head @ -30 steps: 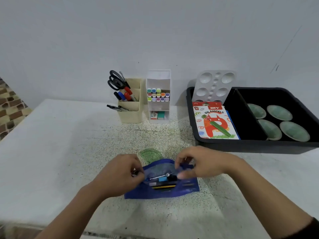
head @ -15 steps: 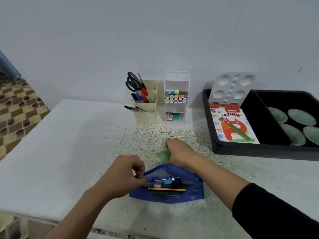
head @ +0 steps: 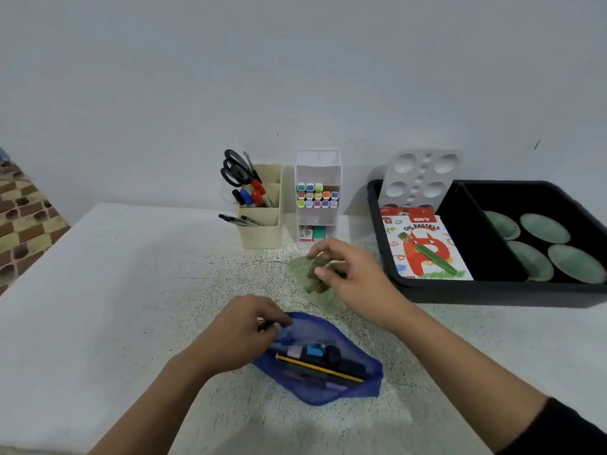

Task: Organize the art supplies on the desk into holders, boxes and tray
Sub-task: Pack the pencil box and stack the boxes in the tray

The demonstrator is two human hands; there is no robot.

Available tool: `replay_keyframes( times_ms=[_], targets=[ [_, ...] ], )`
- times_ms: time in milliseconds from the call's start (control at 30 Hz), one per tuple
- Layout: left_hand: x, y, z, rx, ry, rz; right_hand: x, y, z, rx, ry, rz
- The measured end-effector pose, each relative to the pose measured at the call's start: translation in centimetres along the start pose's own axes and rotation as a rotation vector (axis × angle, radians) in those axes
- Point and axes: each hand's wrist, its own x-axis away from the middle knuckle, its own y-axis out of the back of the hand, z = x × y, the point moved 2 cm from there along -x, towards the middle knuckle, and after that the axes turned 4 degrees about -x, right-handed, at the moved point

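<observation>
A blue mesh pencil pouch (head: 345, 389) lies on the speckled desk near me, holding a yellow pencil (head: 320, 368) and several dark pens. My left hand (head: 243, 330) pinches the pouch's upper left corner. Just beyond it, my right hand (head: 348, 274) curls its fingers round a translucent green dish (head: 300, 267) that is lifted and tilted above the desk. A beige holder (head: 262, 231) with scissors and markers stands at the back. A white marker box (head: 318, 198) stands to its right.
A black tray (head: 492, 293) sits at the right, holding a white paint palette (head: 418, 178), an oil pastels box (head: 423, 247) and several green dishes (head: 545, 228). The wall runs close behind the holders. The desk's left edge drops to a patterned floor (head: 23, 218).
My right hand left the pouch, reached forward to the green dish behind it and has picked it up. My left hand stays on the pouch's corner. The view shifted left.
</observation>
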Motion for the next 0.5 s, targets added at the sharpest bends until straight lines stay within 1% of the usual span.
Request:
replay_keyframes(
  times_ms=[33,67,133,167,200,233,300,367,400,467,500],
  targets=[
    [-0.4,0.1,-0.1,0.033,0.005,-0.028,1.0,0.0,0.4,0.013,0.031,0.018],
    [-0.7,0.2,-0.1,0.061,0.012,-0.049,1.8,-0.1,0.4,0.114,0.078,0.033],
    [-1.4,0.2,-0.1,0.108,0.037,-0.068,3.2,-0.5,-0.5,0.433,0.189,0.095],
    [-1.7,0.2,0.0,0.125,0.056,-0.070,3.9,-0.8,-1.0,0.530,0.217,0.142],
    [-1.9,0.1,0.0,0.141,0.077,-0.067,4.5,-1.0,-1.3,0.558,0.235,0.173],
    [-2.1,0.0,0.1,0.162,0.099,-0.061,4.9,-1.1,-1.3,0.555,0.273,0.171],
    [-2.3,-0.2,-0.1,0.238,0.146,-0.041,5.3,-1.2,-0.8,0.506,0.361,0.110],
    [-2.2,-0.4,-0.5,0.339,0.174,-0.030,5.0,-1.0,-0.5,0.506,0.338,0.075],
    [-2.2,-0.4,-0.6,0.387,0.186,-0.037,4.6,-0.9,-0.8,0.569,0.302,0.092],
    [-2.0,-0.5,-0.5,0.438,0.201,-0.060,3.9,-1.0,-2.1,0.733,0.187,0.220],
    [-1.8,-0.6,-0.2,0.431,0.194,-0.071,3.7,-1.1,-2.7,0.758,0.138,0.283]
  ],
)
